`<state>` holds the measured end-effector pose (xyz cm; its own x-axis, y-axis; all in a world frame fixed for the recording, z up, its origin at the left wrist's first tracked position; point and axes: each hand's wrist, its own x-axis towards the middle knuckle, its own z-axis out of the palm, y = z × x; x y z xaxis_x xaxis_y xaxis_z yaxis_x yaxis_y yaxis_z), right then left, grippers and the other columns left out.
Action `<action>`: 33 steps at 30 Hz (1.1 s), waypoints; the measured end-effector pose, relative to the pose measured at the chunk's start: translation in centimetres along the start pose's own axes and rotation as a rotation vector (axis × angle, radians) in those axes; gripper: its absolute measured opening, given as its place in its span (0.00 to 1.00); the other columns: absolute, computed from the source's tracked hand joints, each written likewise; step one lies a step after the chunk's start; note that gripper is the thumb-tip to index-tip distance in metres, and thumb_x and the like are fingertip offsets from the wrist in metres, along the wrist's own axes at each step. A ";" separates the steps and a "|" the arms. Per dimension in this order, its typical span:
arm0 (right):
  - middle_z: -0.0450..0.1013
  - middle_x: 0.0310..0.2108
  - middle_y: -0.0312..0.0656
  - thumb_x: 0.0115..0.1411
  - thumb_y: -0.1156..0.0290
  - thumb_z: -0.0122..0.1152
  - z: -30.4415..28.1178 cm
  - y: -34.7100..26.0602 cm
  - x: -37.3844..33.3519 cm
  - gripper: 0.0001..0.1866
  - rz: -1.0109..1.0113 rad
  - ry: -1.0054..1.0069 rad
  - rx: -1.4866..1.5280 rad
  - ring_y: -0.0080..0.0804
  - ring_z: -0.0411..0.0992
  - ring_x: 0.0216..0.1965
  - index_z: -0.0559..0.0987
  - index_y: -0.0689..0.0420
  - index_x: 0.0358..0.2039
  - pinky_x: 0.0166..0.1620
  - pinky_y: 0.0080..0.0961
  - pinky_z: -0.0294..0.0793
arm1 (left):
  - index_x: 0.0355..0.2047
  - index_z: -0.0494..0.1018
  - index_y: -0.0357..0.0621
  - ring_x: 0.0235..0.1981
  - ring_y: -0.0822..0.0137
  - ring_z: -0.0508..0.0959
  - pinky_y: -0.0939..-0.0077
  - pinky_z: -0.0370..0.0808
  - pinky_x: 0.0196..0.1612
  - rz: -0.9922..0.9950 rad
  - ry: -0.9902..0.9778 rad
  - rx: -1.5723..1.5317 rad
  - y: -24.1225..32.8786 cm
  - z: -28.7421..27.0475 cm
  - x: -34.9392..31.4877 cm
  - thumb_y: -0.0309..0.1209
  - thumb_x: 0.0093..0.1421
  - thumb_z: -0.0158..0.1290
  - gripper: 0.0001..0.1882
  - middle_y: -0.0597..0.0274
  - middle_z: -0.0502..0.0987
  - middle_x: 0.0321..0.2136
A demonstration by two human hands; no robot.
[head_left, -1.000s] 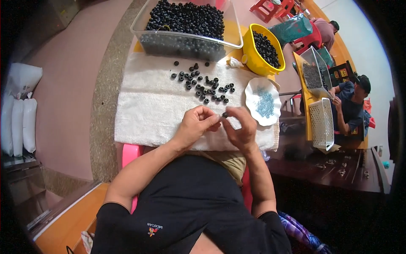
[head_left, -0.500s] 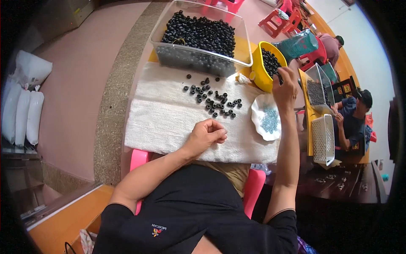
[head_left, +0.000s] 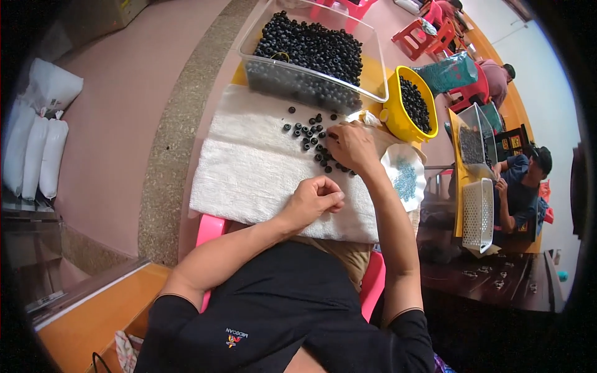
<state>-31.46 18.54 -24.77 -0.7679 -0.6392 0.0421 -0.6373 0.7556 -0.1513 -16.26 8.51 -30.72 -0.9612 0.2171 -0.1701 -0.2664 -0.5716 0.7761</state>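
Observation:
On the white cloth (head_left: 236,180) lies a loose scatter of round black beads (head_left: 306,130) with holes through them. My right hand (head_left: 352,148) reaches over the right part of this scatter, its bent fingers down among the beads; whether they grip one is hidden. Nearer to me, my left hand (head_left: 311,202) rests on the cloth, thumb against curled fingers; anything inside it is out of sight. A white wavy-edged dish (head_left: 418,176) to the right of my right wrist holds tiny pale-blue pieces (head_left: 405,181).
Behind the cloth stands a clear plastic bin (head_left: 379,93) full of black beads. Beside it is a yellow tub (head_left: 398,127) of the same beads. A co-worker (head_left: 519,180) sits at the right near a white perforated basket (head_left: 477,217). White sacks (head_left: 55,155) stand at the left.
My right hand has come from beside the yellow tub, leftward and toward me, onto the scattered beads. My left hand keeps its curled pose. The whole view has shifted slightly.

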 end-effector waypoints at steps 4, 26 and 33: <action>0.79 0.34 0.48 0.54 0.64 0.59 0.5 -0.5 0.3 0.11 0.063 -0.012 -0.044 0.48 0.75 0.42 0.84 0.55 0.34 0.44 0.44 0.74 | 0.36 0.73 0.37 0.31 0.73 0.78 0.78 0.78 0.39 0.009 0.005 0.000 0.0 0.1 0.0 0.27 0.64 0.57 0.05 0.61 0.79 0.30; 0.76 0.31 0.45 0.51 0.75 0.64 -0.8 0.3 -12.0 0.13 0.089 0.038 0.332 0.41 0.78 0.31 0.82 0.58 0.39 0.35 0.33 0.76 | 0.37 0.73 0.37 0.33 0.72 0.80 0.77 0.80 0.40 0.005 0.023 -0.028 0.3 0.2 -0.2 0.25 0.64 0.55 0.05 0.60 0.79 0.32; 0.77 0.32 0.47 0.54 0.75 0.63 -0.2 1.8 -11.1 0.12 0.114 0.214 0.355 0.43 0.78 0.33 0.82 0.60 0.40 0.38 0.34 0.76 | 0.38 0.72 0.37 0.32 0.72 0.80 0.77 0.80 0.40 0.011 0.023 -0.047 -0.1 0.1 0.0 0.25 0.65 0.55 0.05 0.60 0.79 0.32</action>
<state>-24.11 26.97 -25.25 -0.8520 -0.4822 0.2040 -0.5147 0.6995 -0.4959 -16.22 8.69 -30.73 -0.9653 0.1928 -0.1763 -0.2586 -0.6107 0.7485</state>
